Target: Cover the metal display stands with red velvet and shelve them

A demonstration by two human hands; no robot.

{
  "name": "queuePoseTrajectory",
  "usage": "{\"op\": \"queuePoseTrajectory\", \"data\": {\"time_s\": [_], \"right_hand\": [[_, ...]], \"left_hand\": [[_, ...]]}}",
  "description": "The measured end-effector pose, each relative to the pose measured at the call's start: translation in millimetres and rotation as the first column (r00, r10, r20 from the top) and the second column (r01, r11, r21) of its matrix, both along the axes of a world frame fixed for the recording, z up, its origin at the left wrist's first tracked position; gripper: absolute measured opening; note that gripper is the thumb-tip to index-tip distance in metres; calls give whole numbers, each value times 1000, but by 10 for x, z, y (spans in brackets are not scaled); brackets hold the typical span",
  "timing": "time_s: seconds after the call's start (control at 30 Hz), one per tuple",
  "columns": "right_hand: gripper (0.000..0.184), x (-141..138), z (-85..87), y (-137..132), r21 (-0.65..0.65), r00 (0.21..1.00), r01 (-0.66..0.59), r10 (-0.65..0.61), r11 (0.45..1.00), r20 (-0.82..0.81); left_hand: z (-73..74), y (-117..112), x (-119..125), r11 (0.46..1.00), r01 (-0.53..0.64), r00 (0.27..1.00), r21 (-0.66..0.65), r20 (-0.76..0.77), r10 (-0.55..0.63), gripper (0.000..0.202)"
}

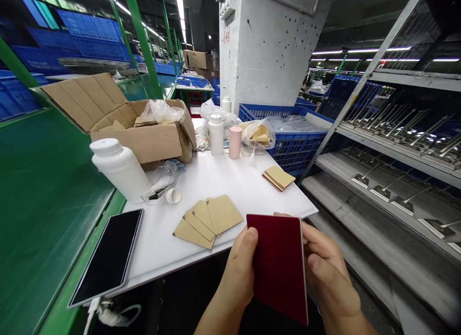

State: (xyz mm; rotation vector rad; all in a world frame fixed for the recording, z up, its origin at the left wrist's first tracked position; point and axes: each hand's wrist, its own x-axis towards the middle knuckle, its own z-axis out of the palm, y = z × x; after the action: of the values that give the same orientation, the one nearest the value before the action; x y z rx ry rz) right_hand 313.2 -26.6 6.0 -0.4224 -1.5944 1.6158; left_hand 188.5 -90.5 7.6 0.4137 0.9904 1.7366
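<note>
Board: dark red rectangular board (277, 267), held up between both hands
Left grip (239, 265): clenched on its left edge
Right grip (329, 272): clenched on its right edge
Surface (219, 181): white, bearing tan cards (208, 223)
Room: metal shelving (382, 200), blue crates (295, 147)

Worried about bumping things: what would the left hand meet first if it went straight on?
Likely the stack of tan cards on the white table, beyond the left hand gripping the dark red panel; depth is unclear, so it could pass over.

Room to pass lies above the low tan cards (208, 222), up to the white bottle (118, 169) and cardboard box (137, 143).
</note>
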Motion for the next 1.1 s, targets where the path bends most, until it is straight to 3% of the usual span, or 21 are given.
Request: {"op": "queuePoseTrajectory", "data": {"time_s": [0.3, 0.57, 0.8, 1.0, 1.1], "right_hand": [[61, 3, -4, -8, -24, 999, 11, -10, 1000, 33], [51, 20, -26, 36, 64, 999, 24, -26, 998, 32], [37, -39, -45, 62, 47, 999, 40, -40, 998, -3], [37, -121, -53, 89, 19, 980, 198, -198, 980, 25], [39, -131, -94, 125, 25, 966, 251, -252, 968, 60]], "left_hand": [[18, 0, 5, 1000, 4, 1000, -9, -31, -4, 41], [-22, -8, 7, 994, -62, 967, 86, -241, 81, 40], [-44, -59, 13, 985, -89, 891, 151, -430, 146, 40], [-35, -84, -42, 985, 4, 755, 172, -647, 110, 38], [-30, -78, -30, 984, -1, 727, 176, -676, 121, 36]]}}
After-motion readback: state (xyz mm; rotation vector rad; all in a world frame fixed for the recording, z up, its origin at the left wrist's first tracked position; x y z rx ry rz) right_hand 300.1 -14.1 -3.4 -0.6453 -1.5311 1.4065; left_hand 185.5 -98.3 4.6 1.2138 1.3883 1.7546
